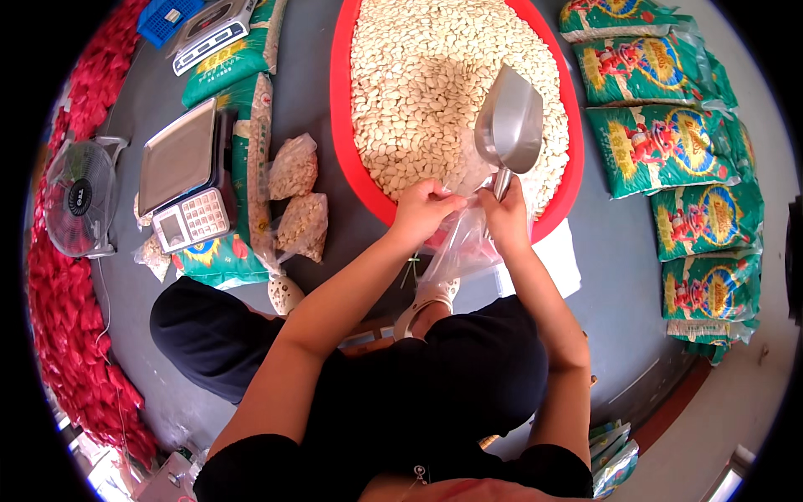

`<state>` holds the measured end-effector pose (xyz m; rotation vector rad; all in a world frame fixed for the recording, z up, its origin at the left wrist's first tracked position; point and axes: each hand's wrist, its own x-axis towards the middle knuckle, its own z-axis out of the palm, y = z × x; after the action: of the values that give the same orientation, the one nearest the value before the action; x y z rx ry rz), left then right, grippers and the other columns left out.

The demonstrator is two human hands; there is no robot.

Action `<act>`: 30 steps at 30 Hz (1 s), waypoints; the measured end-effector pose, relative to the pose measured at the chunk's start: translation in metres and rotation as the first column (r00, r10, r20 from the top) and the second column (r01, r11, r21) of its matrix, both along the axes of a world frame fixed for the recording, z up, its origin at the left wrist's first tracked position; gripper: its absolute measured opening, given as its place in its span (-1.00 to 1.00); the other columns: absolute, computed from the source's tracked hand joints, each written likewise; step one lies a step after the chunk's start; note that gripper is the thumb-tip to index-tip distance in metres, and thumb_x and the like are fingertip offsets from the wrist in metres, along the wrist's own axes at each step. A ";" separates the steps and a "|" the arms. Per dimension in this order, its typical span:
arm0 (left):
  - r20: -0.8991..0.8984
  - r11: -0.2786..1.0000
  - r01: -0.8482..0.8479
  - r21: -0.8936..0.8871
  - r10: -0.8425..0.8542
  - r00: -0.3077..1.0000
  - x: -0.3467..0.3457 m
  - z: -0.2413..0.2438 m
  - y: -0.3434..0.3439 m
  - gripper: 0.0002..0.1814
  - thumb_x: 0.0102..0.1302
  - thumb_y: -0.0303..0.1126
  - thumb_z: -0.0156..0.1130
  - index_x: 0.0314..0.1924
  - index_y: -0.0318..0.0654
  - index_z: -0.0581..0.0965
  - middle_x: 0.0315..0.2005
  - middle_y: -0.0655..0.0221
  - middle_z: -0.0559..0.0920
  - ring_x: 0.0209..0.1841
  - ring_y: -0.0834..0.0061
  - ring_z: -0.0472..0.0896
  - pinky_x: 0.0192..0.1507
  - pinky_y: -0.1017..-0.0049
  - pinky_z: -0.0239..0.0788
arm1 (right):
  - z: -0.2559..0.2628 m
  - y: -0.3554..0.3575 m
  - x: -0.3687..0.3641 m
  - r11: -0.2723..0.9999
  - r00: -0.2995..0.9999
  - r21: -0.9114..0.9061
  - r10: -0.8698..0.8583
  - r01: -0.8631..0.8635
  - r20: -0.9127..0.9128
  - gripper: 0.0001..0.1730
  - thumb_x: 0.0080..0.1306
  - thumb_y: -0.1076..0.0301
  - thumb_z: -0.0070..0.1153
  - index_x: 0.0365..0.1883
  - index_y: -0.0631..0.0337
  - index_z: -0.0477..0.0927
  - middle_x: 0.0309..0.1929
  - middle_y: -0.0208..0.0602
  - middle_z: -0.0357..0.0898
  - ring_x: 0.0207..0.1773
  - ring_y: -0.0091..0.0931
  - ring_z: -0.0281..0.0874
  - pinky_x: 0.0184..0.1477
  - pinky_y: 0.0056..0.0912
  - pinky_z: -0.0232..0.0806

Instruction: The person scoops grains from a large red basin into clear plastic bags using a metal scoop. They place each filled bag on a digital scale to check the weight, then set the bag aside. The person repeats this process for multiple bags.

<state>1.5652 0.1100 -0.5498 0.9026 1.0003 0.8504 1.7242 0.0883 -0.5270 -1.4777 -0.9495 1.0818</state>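
A large red tub (347, 141) before me holds a heap of pale seeds (414, 113), probably pumpkin seeds. At its near rim, my left hand (419, 212) pinches the edge of a clear plastic bag (453, 248). My right hand (507, 216) grips the handle of a metal scoop (511, 125) and also touches the bag's mouth. The scoop lies over the seeds, its blade pointing away from me. Below the hands, the bag hangs down in front of the tub. How the right fingers share handle and plastic is partly hidden.
A digital scale (182, 163) rests on green printed sacks (223, 263) at left, beside two filled clear bags (302, 226). Another scale (213, 31) and a blue basket (168, 19) stand farther back. A fan (78, 197) fronts a red pile (63, 301). Green sacks (665, 147) line the right.
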 end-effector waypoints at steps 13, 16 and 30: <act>0.283 0.960 0.184 -0.212 -0.120 0.951 -0.016 0.036 0.019 -0.94 0.30 -0.52 0.17 -0.34 -0.27 0.48 -0.42 0.39 0.59 -0.41 0.55 0.55 -0.24 0.51 0.48 | 0.009 -0.006 0.016 0.995 0.999 -0.087 -0.044 0.044 -0.008 -0.75 0.33 0.48 0.07 -0.08 0.27 0.34 -0.39 -0.47 0.39 -0.44 -0.69 0.33 -0.42 -0.59 0.25; 0.443 0.909 0.000 -0.417 0.203 0.873 -0.041 0.030 0.024 -0.88 0.27 -0.65 0.04 -0.39 -0.29 0.47 -0.51 0.41 0.49 -0.42 0.51 0.49 -0.16 0.33 0.52 | 0.007 -0.026 0.051 0.996 0.980 -0.088 0.048 -0.032 0.193 -0.68 0.30 0.45 0.10 -0.02 0.28 0.34 -0.36 -0.40 0.42 -0.46 -0.64 0.37 -0.41 -0.54 0.27; -0.873 0.865 0.371 0.338 0.140 0.468 -0.127 0.092 0.034 -0.70 0.05 -0.58 0.13 -0.19 -0.23 0.64 -0.16 0.29 0.55 -0.13 0.20 0.57 -0.13 0.30 0.44 | 0.047 -0.021 0.084 0.760 0.292 -0.640 0.641 -0.113 0.710 -0.56 0.43 0.03 -0.13 -0.09 0.29 0.42 -0.27 0.19 0.58 -0.21 0.00 0.59 -0.17 0.04 0.40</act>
<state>1.4377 0.1440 -0.4578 1.9774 1.6203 0.4545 1.8085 0.0677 -0.4796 -2.4607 -2.0636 0.7766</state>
